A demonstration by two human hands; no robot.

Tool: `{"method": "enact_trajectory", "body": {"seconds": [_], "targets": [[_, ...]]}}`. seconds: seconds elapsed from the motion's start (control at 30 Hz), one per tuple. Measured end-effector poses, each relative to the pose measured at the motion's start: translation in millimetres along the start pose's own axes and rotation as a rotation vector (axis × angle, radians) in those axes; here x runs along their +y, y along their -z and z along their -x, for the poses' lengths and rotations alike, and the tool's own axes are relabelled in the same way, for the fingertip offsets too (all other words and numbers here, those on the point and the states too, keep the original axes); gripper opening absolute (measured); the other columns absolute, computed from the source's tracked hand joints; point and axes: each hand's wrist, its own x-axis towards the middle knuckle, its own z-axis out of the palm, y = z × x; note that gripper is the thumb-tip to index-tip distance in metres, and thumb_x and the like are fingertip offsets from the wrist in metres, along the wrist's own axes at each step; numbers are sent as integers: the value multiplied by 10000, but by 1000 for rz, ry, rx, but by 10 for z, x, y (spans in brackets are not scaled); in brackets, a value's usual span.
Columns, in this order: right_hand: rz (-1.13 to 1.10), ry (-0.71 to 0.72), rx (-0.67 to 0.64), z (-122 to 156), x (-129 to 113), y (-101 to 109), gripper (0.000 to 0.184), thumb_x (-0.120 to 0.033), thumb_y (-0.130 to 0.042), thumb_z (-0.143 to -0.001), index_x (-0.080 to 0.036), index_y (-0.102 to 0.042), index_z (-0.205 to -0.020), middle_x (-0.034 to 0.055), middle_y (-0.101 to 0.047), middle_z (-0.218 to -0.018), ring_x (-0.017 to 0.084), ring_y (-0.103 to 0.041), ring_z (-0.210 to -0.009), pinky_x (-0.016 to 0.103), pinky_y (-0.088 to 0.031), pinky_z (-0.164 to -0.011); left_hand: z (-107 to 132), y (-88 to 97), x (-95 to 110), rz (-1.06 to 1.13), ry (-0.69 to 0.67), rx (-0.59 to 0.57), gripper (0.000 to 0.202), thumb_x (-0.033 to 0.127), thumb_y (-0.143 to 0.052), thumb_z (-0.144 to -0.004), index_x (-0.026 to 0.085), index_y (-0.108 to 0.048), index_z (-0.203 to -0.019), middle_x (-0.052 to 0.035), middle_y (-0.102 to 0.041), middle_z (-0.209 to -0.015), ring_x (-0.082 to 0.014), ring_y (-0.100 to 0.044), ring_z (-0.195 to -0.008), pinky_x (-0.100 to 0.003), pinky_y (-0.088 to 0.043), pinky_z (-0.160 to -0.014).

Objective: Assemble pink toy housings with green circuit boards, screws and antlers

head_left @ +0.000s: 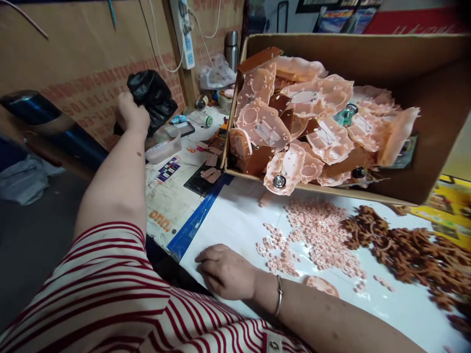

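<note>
My left hand [131, 113] reaches out to the far left, its fingers closed on a crumpled black plastic bag [152, 100]. The bag hangs over a translucent plastic container [165, 144] and partly covers it. At the near edge of the white work surface [228, 211] rests my right hand [230, 272], fingers loosely bent and apart, holding nothing. Small pink plastic rings [324, 235] lie heaped to its right. Close to the right forearm is a flat pink plastic piece [322, 285].
A large cardboard box [434, 88] of pink plastic shells [263, 125], some with wires, stands at the back. Brown plastic parts [412, 252] pile up at right. A dark blue tube [55, 127] slants at left; a power strip [187, 39] and steel flask [231, 51] are behind.
</note>
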Motion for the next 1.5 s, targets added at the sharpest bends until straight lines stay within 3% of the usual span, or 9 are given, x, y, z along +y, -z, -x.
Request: {"method": "enact_trajectory", "body": {"seconds": [0.17,0.3,0.47,0.8,0.93,1.1,1.2,1.37,1.5], "targets": [[-27,-3,35,13,-12,22,255,-144,-530,-877,-139,-733,-1031,87,-769,-1105,194,-706,-1021,328,-561,-957,262,-276,-197,-219,125,-159,391,206,-587,-900,-20,-601,-1218,-231,-603,-1362,-353,-538,-1292,-545,-378,-1110],[-52,5,56,27,-33,43,253,-124,-534,-874,-125,-734,-1029,93,-770,-1081,192,-708,-1019,320,-564,-954,462,-316,-274,-355,6,-383,548,419,-660,-870,-11,-631,-1209,-253,-634,-1305,-393,-538,-1268,-582,-369,-1098],[-58,-3,32,34,-58,66,243,-131,-541,-884,-133,-725,-1042,97,-764,-1100,199,-700,-1046,331,-560,-965,662,-314,-382,-502,-134,-486,543,288,-703,-844,-14,-577,-1277,-286,-570,-1359,-412,-506,-1280,-609,-388,-1067],[-61,-28,-40,48,-63,91,241,-153,-530,-915,-133,-702,-1082,103,-753,-1146,194,-682,-1098,335,-540,-996,596,-628,-317,-383,-46,-352,295,180,-610,-908,61,-590,-1177,-188,-583,-1342,-344,-491,-1299,-583,-366,-1111],[-64,-32,-34,49,-47,58,236,-161,-520,-928,-126,-706,-1069,104,-757,-1140,187,-690,-1086,326,-534,-1000,631,-685,-230,-339,-37,-413,245,74,-541,-905,64,-579,-1147,-200,-566,-1347,-355,-496,-1324,-617,-355,-1108],[-38,-17,-64,-29,-13,8,243,-155,-526,-886,-114,-727,-1015,93,-776,-1098,181,-709,-1031,290,-528,-1005,694,-499,-187,-368,-87,-413,261,216,-669,-855,57,-604,-1051,-244,-567,-1356,-455,-482,-1309,-682,-372,-1053],[27,-17,-141,-102,21,21,250,-154,-541,-870,-115,-729,-1030,84,-775,-1132,185,-701,-1049,278,-516,-1015,737,-322,-152,-411,-174,-218,501,354,-777,-758,108,-599,-1158,-217,-490,-1477,-453,-446,-1349,-644,-339,-1108],[119,-32,-208,-227,62,46,234,-177,-575,-889,-113,-733,-1050,92,-766,-1172,194,-690,-1075,274,-504,-1020,973,-251,202,55,-151,-45,632,438,-770,-703,281,-581,-1285,-88,-453,-1550,-334,-399,-1445,-493,-273,-1218],[99,-44,-276,-359,49,81,225,-140,-612,-880,-91,-738,-1061,115,-758,-1195,191,-690,-1104,252,-490,-1030,1373,-431,735,881,388,-151,421,604,-595,-821,266,-631,-1068,-27,-665,-1239,-260,-588,-1266,-452,-408,-1153]]}}
